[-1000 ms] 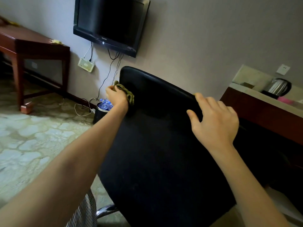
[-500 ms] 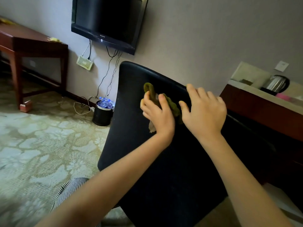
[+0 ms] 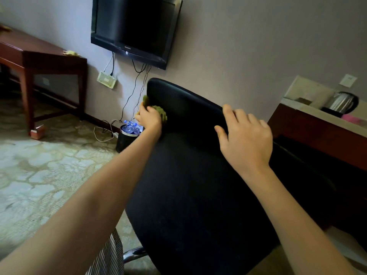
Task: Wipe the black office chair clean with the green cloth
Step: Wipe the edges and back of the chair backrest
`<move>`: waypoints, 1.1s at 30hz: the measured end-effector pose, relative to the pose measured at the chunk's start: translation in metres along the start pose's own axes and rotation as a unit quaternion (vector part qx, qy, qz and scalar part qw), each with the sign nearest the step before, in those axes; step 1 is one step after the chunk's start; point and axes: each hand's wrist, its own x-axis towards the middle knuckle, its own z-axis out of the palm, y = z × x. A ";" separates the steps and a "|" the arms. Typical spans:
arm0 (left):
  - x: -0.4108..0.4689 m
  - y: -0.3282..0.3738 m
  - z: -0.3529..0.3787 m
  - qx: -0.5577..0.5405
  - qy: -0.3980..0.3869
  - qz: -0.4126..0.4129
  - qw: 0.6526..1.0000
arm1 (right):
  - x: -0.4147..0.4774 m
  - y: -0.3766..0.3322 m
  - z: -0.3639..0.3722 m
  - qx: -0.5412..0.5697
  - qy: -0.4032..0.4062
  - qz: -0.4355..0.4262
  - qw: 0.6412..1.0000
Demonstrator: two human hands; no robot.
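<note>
The black office chair fills the middle of the view, its backrest turned toward me. My left hand grips the bunched green cloth against the backrest's upper left edge; part of the cloth pokes out above and to the right of my fingers. My right hand lies flat on the top right of the backrest, fingers spread and reaching over the top rim.
A black bin with plastic bottles stands on the floor left of the chair, beside trailing cables. A wall television hangs above. A dark wooden table is at left, a counter with a kettle at right.
My left hand has swept the green cloth from the middle of the backrest's top back to its upper left edge. My right hand stays on the top right of the backrest.
</note>
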 end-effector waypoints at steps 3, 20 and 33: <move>0.004 -0.008 -0.003 0.022 -0.003 -0.032 0.999 | 0.004 -0.003 0.002 -0.022 0.007 -0.001 1.000; -0.163 -0.007 0.016 -0.062 -0.069 0.103 0.990 | 0.012 -0.013 0.002 -0.039 -0.013 0.009 0.999; -0.002 0.017 0.014 -0.036 -0.021 -0.011 0.999 | 0.009 -0.012 0.003 0.014 -0.014 0.004 1.000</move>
